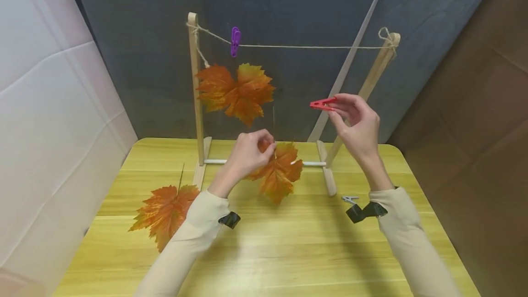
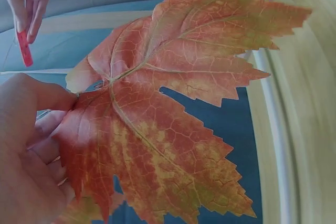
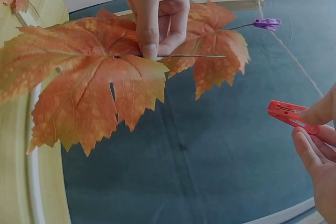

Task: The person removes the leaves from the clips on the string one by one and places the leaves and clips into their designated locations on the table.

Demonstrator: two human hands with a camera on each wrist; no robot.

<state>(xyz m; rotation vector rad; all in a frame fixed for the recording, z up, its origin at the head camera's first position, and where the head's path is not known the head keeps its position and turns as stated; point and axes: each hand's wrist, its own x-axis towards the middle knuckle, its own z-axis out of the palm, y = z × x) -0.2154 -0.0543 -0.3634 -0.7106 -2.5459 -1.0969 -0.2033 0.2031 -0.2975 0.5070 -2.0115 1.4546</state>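
Note:
Between thumb and fingers my left hand (image 1: 252, 151) pinches an orange artificial maple leaf (image 1: 280, 175) near its base. The thin stem sticks up past the fingertips, as the right wrist view shows. My right hand (image 1: 358, 125) holds a red clothespin (image 1: 322, 104) by its handle end, to the right of the leaf and below the string. A purple clothespin (image 1: 235, 41) clips a second leaf (image 1: 239, 93) by its stem to the twine (image 1: 305, 47). On the table at the left lies a third leaf (image 1: 167, 214), partly covered by my left sleeve.
A wooden frame with a left post (image 1: 196, 90) and a right post (image 1: 377, 70) carries the twine. Its white crossbar (image 1: 315, 164) runs low between the feet. Near my right wrist a grey clothespin (image 1: 350, 200) lies on the yellow wooden table (image 1: 288, 251).

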